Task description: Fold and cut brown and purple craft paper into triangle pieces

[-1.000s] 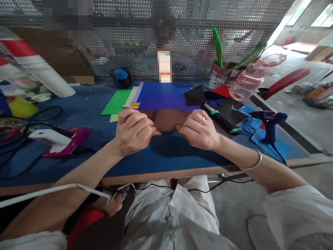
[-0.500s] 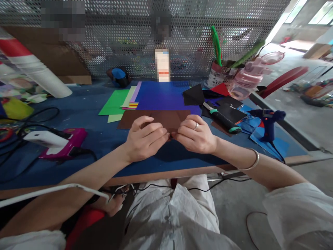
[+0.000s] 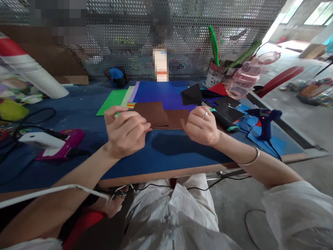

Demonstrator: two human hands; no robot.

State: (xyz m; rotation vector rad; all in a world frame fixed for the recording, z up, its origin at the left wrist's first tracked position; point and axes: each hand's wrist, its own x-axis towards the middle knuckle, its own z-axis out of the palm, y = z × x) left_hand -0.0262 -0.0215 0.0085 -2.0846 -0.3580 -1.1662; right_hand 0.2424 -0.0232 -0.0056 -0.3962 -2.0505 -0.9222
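A folded piece of brown paper (image 3: 151,114) is raised over the table, with its lower edge slightly parted. My left hand (image 3: 127,130) grips it by its left side, fingers curled. My right hand (image 3: 202,125), wearing a ring, is closed to the right of it and apart from it. Whatever those fingers may hold is hidden. Behind the hands lies a flat brown sheet (image 3: 177,118), partly covered by the folded piece. Blue paper (image 3: 161,92) lies beyond it, with green paper (image 3: 111,100) on the left.
To the right are a utility knife (image 3: 225,120), black paper scraps (image 3: 192,94), a glue gun (image 3: 266,121) and a pink bottle (image 3: 243,81). On the left, a magenta power strip (image 3: 74,137) sits among cables. A perforated metal screen (image 3: 125,45) stands at the back.
My hands have moved apart, the left one leftward with the folded brown paper, which now shows more fully. The right hand has come away from it, slightly rightward and up.
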